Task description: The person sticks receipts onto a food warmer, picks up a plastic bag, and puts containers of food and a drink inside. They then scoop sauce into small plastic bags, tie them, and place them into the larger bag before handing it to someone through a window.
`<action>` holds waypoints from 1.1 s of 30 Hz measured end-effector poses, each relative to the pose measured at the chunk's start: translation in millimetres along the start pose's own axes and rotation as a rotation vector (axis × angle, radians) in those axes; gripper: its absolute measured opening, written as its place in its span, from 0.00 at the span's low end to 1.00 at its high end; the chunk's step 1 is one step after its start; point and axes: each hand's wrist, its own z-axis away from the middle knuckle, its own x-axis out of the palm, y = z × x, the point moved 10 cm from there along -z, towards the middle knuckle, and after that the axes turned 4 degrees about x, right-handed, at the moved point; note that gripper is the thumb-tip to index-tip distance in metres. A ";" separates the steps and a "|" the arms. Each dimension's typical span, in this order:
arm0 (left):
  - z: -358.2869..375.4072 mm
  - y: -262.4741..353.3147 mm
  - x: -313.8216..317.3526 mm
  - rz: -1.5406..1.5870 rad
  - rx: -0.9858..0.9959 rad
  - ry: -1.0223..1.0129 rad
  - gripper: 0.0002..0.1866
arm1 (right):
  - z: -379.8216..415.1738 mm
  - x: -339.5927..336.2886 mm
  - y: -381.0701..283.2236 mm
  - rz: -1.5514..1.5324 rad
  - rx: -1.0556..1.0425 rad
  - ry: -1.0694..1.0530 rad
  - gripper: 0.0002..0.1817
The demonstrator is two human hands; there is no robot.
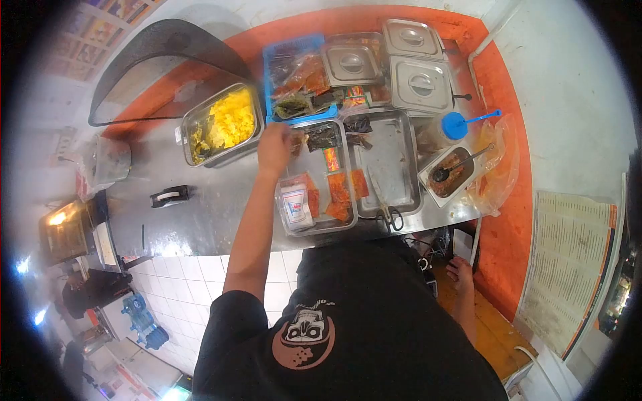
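Observation:
My left hand (pixel 275 148) reaches over the left edge of a metal tray (pixel 345 148), its fingers closed at a small brownish thing that I cannot make out. In this tray lie dark packets (pixel 322 137), an orange-and-yellow sachet (pixel 332 159), reddish-orange packets (pixel 339 196) and a white packet (pixel 296 207). My right hand (pixel 460 273) hangs low beyond the table's front edge, fingers loosely bent and apart, with nothing visible in it. Against the tray's right side stands a second metal tray (pixel 394 157), with scissors (pixel 390 217) at its front edge.
Yellow food fills a metal container (pixel 231 120) at left. Behind the trays are a blue basket (pixel 269 67) of packets and lidded containers (pixel 420 83). A blue-lidded jar (pixel 455 125) and a sauce container (pixel 449 175) stand right. A black-handled tool (pixel 169 196) lies left.

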 end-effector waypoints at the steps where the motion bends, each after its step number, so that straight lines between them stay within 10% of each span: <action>1: 2.5 7.6 -7.5 0.001 -0.003 0.003 0.15 | 7.9 4.1 -12.5 0.003 -0.002 0.000 0.15; 3: 20.3 34.7 -48.9 -0.300 -0.080 0.141 0.25 | 31.3 29.3 -39.8 0.293 0.034 -0.108 0.12; 5: 64.6 19.8 -37.1 -0.383 -0.446 -0.169 0.36 | 73.8 77.6 -91.4 0.380 -0.109 -0.237 0.13; 10: 141.8 -5.8 -15.0 -0.032 -0.490 -0.224 0.35 | 210.9 269.1 -191.3 0.399 -0.509 -0.840 0.15; 15: 154.2 -13.1 -47.6 0.030 -0.538 0.001 0.29 | 212.0 403.8 -210.0 0.887 -1.019 -0.397 0.21; 27: 196.9 -31.3 -163.2 0.529 -0.588 0.465 0.22 | 200.4 401.1 -226.2 0.735 -0.918 -0.090 0.11; 33: 172.5 -15.9 -148.5 0.803 -0.582 0.390 0.24 | 256.9 434.9 -202.5 0.624 -0.958 -0.675 0.18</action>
